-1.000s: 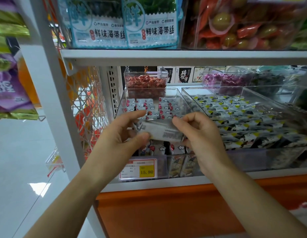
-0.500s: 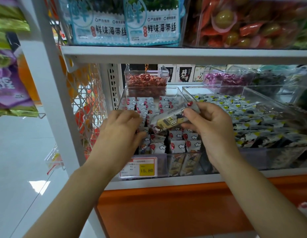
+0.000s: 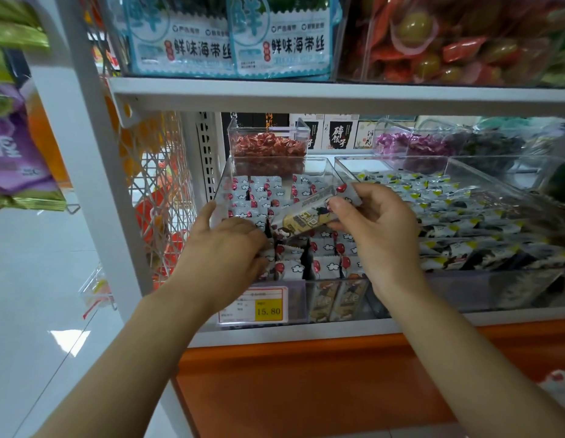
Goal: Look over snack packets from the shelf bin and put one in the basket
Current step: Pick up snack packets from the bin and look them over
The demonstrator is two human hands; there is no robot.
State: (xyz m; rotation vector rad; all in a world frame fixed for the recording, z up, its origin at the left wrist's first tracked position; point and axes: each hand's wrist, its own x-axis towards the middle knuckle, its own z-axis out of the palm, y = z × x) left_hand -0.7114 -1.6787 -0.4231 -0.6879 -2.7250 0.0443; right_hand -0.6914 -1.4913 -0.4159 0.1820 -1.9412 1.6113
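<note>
Packet: one, right hand pinching; left hand in bin.

The left hand hides its fingertips among the packets.

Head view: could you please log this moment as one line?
right hand: pinches snack packet above shelf bin | left hand: among bin's packets, hold unclear | basket: unseen

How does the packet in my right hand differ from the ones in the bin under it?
The held packet lies tilted, pinched by the right hand; the bin packets stand on edge in rows. The held packet shows a yellowish face; the bin packets show only white cloud-printed ends. Both carry a red spot at the end.
</note>
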